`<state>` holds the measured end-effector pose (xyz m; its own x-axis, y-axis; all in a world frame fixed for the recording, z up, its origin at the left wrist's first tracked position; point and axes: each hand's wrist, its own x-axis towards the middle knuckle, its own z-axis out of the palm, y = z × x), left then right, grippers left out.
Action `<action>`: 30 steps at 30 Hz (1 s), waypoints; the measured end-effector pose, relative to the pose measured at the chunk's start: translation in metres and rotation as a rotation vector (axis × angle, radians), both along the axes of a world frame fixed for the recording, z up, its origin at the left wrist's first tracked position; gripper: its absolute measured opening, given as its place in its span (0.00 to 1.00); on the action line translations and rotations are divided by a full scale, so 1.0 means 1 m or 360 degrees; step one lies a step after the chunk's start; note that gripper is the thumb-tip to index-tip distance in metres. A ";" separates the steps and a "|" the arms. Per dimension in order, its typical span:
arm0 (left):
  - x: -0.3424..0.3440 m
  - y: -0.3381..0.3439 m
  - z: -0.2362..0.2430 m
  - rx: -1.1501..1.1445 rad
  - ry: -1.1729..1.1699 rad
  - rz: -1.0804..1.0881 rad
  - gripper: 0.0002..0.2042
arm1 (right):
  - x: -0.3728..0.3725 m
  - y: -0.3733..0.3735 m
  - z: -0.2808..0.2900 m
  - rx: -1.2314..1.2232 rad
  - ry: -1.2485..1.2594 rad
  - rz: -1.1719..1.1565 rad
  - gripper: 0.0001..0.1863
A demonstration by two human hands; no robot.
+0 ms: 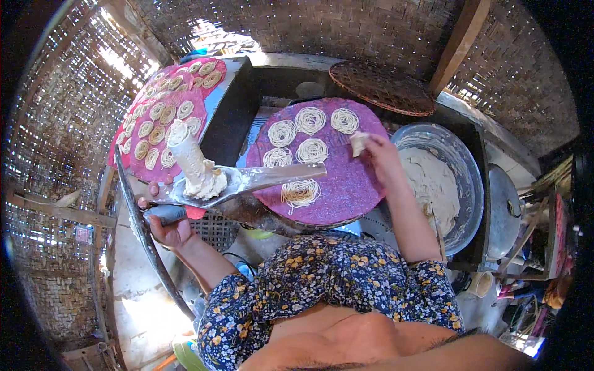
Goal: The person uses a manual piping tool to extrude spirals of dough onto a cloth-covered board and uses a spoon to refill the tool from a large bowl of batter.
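My left hand is wrapped round the lower end of a dough press, at a short dark grey cylinder. The press has a long wooden handle smeared with dough. A thick column of pale dough stands on it. My right hand pinches a small lump of dough over the right side of a round purple cloth. On that cloth lie several flat coils of noodle strands; the nearest one has loose ends and a browner middle.
A metal basin of soft dough stands at the right, with a large lid beyond it. More noodle coils rest on a pink cloth at the far left. A woven tray leans at the back. A curved dark pole rises beside my left hand.
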<state>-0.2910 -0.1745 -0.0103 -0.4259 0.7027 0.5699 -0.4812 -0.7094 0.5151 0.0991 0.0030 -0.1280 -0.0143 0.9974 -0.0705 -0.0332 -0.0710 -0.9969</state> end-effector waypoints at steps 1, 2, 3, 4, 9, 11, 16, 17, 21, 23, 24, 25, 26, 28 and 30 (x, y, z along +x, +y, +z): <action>0.000 0.000 -0.001 0.0012 0.0026 0.0002 0.15 | 0.009 -0.008 0.021 -0.0131 0.0448 0.0009 0.14; 0.000 0.000 -0.002 0.0002 0.0021 0.0004 0.15 | 0.020 -0.016 0.038 -0.0257 0.0895 0.0001 0.14; 0.000 0.001 -0.002 -0.0007 0.0015 0.0000 0.15 | 0.035 -0.026 0.048 -0.0157 0.0884 -0.0072 0.14; 0.001 0.001 -0.004 -0.0018 0.0010 -0.0012 0.15 | 0.053 -0.038 0.055 -0.0058 0.0872 -0.0152 0.14; -0.012 0.013 -0.026 -0.0083 -0.0102 -0.0002 0.15 | 0.136 -0.079 0.033 0.0336 -0.0545 -0.0864 0.14; -0.004 0.023 -0.018 -0.0081 0.0059 -0.0069 0.17 | 0.171 -0.098 -0.011 0.0263 -0.1586 -0.0438 0.15; 0.005 0.048 -0.019 -0.0037 0.0098 -0.0167 0.18 | 0.188 -0.154 -0.021 -0.0639 -0.2559 -0.0081 0.14; 0.004 0.053 -0.015 -0.0037 0.0102 -0.0369 0.18 | 0.200 -0.158 -0.031 -0.0766 -0.2533 0.0086 0.14; 0.002 0.056 -0.012 -0.0051 0.0191 -0.0337 0.18 | 0.220 -0.167 -0.014 -0.0689 -0.2438 0.0392 0.13; 0.004 0.058 -0.014 -0.0127 0.0134 -0.0060 0.19 | 0.210 -0.171 0.024 -0.0632 -0.2231 0.0399 0.11; 0.005 0.060 -0.013 -0.0145 0.0148 0.0007 0.19 | 0.209 -0.175 0.037 -0.0570 -0.2242 0.0409 0.10; 0.004 0.061 -0.013 -0.0141 0.0151 -0.0018 0.18 | 0.210 -0.177 0.045 -0.0501 -0.2246 0.0419 0.10; 0.003 0.062 -0.013 -0.0137 0.0153 -0.0039 0.18 | 0.213 -0.176 0.047 -0.0428 -0.2250 0.0432 0.09; 0.003 0.065 -0.013 -0.0139 0.0149 -0.0086 0.17 | 0.225 -0.173 0.047 -0.0474 -0.2486 0.0592 0.09; 0.004 0.063 -0.014 -0.0146 0.0141 -0.0110 0.16 | 0.225 -0.170 0.053 -0.0559 -0.2679 0.0660 0.09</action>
